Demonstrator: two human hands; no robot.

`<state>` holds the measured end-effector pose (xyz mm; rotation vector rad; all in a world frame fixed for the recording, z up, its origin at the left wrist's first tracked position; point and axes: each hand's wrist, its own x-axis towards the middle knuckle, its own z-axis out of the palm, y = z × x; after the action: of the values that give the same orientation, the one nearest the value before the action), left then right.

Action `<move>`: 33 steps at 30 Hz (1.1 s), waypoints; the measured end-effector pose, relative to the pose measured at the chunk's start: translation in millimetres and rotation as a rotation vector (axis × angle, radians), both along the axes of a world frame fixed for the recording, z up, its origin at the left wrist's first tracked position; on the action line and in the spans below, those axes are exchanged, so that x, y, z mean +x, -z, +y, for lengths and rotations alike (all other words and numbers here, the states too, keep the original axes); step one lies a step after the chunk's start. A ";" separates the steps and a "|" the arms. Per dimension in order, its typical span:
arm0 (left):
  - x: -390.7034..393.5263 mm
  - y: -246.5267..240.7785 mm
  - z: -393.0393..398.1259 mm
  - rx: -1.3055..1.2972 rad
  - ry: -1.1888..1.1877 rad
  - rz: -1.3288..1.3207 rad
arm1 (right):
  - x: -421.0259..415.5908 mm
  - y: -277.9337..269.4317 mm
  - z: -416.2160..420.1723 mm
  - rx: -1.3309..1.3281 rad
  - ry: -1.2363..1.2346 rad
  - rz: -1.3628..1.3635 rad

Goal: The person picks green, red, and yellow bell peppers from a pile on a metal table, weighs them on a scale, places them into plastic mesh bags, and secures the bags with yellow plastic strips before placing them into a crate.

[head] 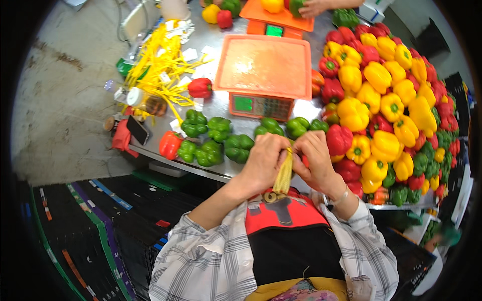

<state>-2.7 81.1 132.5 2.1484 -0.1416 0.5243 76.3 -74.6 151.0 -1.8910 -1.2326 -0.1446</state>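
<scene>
My left hand point(265, 155) and my right hand point(315, 158) come together over the table's near edge, their fingers pinching the gathered top of a yellow mesh net bag point(284, 175). The net hangs narrow from my fingers in front of the red apron. What lies between the fingertips is mostly hidden. Just past the hands, green bell peppers point(269, 127) lie in a row. Further green bell peppers point(209, 153) and a red bell pepper point(170, 145) are left of my left hand. Close to my right hand is another red bell pepper point(339, 140).
An orange weighing scale point(263, 64) stands ahead; a second scale point(276, 19) is behind it, with another person's hand point(314, 8) there. A large pile of bell peppers point(384, 109) fills the right. Left are yellow net bags point(158, 64), a jar point(145, 101), a phone point(138, 130) and black crates point(75, 233).
</scene>
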 end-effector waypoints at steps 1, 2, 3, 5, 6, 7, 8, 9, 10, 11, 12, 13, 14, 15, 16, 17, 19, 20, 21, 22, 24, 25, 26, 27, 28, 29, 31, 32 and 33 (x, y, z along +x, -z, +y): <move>1.5 -0.6 -0.2 0.000 0.001 0.006 | -1.6 -0.5 -0.7 -0.009 0.024 0.010; 1.8 -4.4 1.8 -0.018 -0.004 0.022 | -4.2 -1.7 0.1 -0.013 0.034 0.001; 0.4 -2.3 4.6 -0.046 0.006 0.005 | -7.7 -2.4 -0.1 -0.022 0.046 -0.008; -0.9 -0.3 11.7 -0.058 0.028 -0.006 | -1.1 -4.4 0.5 -0.025 -0.017 0.004; -2.9 2.4 13.1 -0.062 0.031 -0.014 | 4.1 -5.4 -1.8 -0.033 -0.076 0.030; -4.6 2.9 15.3 -0.064 0.037 -0.024 | 9.7 -7.0 -3.4 -0.040 -0.135 0.056; -6.2 2.0 18.4 -0.066 0.043 -0.034 | 16.4 -10.3 -3.1 -0.059 -0.159 0.051; -8.2 3.3 18.0 -0.077 0.047 -0.040 | 16.9 -10.0 -1.6 -0.047 -0.133 0.071; -7.5 3.6 17.8 -0.086 0.043 -0.069 | 16.3 -9.6 1.0 -0.035 -0.108 0.091; -6.2 4.7 17.0 -0.093 0.041 -0.084 | 15.7 -8.6 2.6 -0.024 -0.083 0.111; -5.0 5.5 16.2 -0.098 0.037 -0.096 | 15.0 -3.3 1.5 -0.019 -0.121 0.082; -4.2 5.9 16.4 -0.103 0.033 -0.108 | 15.9 -0.6 1.3 -0.007 -0.128 0.075; -3.5 4.0 17.5 -0.092 0.040 -0.112 | 17.5 1.5 1.6 0.005 -0.134 0.068; -4.3 4.7 19.1 -0.088 0.052 -0.108 | 19.1 3.8 1.9 0.018 -0.137 0.061; -5.5 5.9 20.9 -0.084 0.066 -0.104 | 21.5 6.2 2.7 0.029 -0.153 0.078; -6.5 7.3 22.7 -0.081 0.081 -0.099 | 22.1 6.9 4.1 0.036 -0.170 0.089; -7.7 9.4 25.1 -0.097 0.084 -0.106 | 22.0 6.8 4.5 0.043 -0.197 0.111; -7.8 8.6 27.2 -0.100 0.084 -0.096 | 22.4 5.3 5.1 0.029 -0.203 0.095; -7.1 8.1 27.5 -0.102 0.082 -0.089 | 24.0 2.1 6.1 0.016 -0.210 0.078; -6.7 8.8 26.4 -0.147 0.068 -0.082 | 25.3 -0.2 7.1 0.003 -0.216 0.061; -5.6 8.9 25.2 -0.180 0.062 -0.077 | 26.8 -2.5 6.6 -0.010 -0.214 0.046; -4.4 9.2 24.4 -0.196 0.064 -0.073 | 27.6 -2.7 6.4 -0.016 -0.209 0.040; -2.9 14.1 23.9 -0.204 0.052 -0.094 | 28.2 -2.4 8.0 -0.012 -0.187 0.019; -1.7 14.1 22.3 -0.196 0.030 -0.098 | 27.2 -1.8 8.3 -0.011 -0.159 0.001; -2.0 14.9 20.8 -0.199 0.012 -0.095 | 24.6 0.5 7.3 -0.021 -0.126 -0.010; -2.9 14.7 20.0 -0.200 -0.005 -0.092 | 23.5 2.8 9.4 -0.038 -0.090 0.003; -0.7 14.2 12.1 -0.252 -0.069 -0.111 | 18.3 10.6 9.5 -0.057 -0.034 0.256; -0.7 17.2 10.1 -0.255 -0.075 -0.116 | 14.0 13.5 9.3 -0.061 -0.004 0.513; -0.5 19.3 12.0 -0.248 -0.090 -0.125 | 12.3 16.0 11.5 -0.051 0.017 0.768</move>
<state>-3.2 93.1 113.2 1.8866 -0.0461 0.6920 88.7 -63.1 135.0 -1.7379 -0.6897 0.5620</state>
